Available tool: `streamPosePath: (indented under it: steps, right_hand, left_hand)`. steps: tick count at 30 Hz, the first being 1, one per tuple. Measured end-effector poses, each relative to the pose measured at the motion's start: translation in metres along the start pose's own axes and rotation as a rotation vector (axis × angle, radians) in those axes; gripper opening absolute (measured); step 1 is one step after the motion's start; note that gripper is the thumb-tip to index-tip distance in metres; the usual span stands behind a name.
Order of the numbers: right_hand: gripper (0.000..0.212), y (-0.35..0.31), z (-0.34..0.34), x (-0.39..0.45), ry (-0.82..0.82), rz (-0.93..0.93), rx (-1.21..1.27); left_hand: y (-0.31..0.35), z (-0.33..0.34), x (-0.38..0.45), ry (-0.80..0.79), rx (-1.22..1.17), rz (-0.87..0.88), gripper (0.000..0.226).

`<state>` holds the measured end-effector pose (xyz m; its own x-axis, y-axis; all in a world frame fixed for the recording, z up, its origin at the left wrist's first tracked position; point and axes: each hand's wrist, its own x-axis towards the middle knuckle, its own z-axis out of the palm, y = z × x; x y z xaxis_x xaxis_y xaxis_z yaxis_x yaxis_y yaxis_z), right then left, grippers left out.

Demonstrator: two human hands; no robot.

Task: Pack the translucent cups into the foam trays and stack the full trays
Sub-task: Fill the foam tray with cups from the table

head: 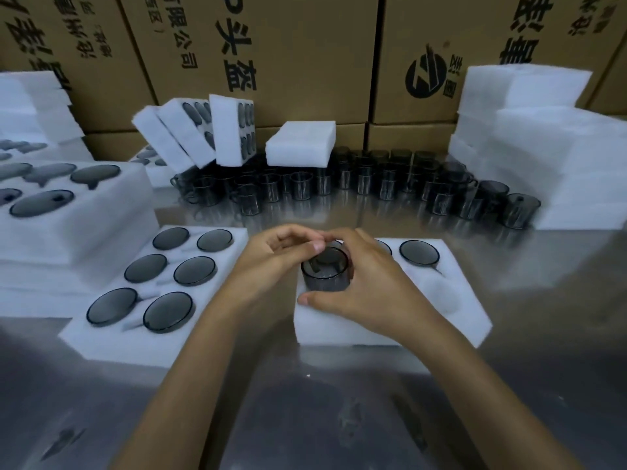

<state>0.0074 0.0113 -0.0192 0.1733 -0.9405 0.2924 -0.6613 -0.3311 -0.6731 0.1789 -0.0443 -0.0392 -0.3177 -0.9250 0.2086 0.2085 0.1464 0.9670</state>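
A dark translucent cup [325, 270] sticks partway out of a pocket at the near left of the white foam tray [451, 300] in front of me. My right hand [366, 283] curls round the cup from the right, thumb on the foam below it. My left hand [278, 252] has its fingertips curled over the cup's far rim. Another cup [419, 253] sits sunk in the tray's far right pocket. To the left lies a full foam tray [112, 337] with several cups seated in it.
Many loose cups [356, 184] stand in rows at the back of the steel table [339, 401]. Filled trays [68, 232] are stacked at the left, foam blocks [559, 147] at the right, more trays [210, 130] lean at the back. Cardboard boxes [305, 56] wall the rear.
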Motion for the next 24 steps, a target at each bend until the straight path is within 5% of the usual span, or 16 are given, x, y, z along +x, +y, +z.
streamPosePath:
  steps: [11, 17, 24]
  right_hand:
    - [0.049, 0.006, 0.0, -0.01, -0.045, -0.054, 0.01]
    - [0.065, 0.015, -0.005, -0.01, -0.121, -0.048, -0.155]
    - [0.053, 0.013, -0.007, -0.006, -0.139, -0.041, -0.178]
  left_hand:
    - [0.001, -0.005, -0.003, 0.053, 0.206, -0.075, 0.052]
    - [-0.005, -0.008, -0.003, -0.074, 0.223, -0.174, 0.076]
    - [-0.013, -0.015, -0.001, -0.132, 0.182, -0.291, 0.101]
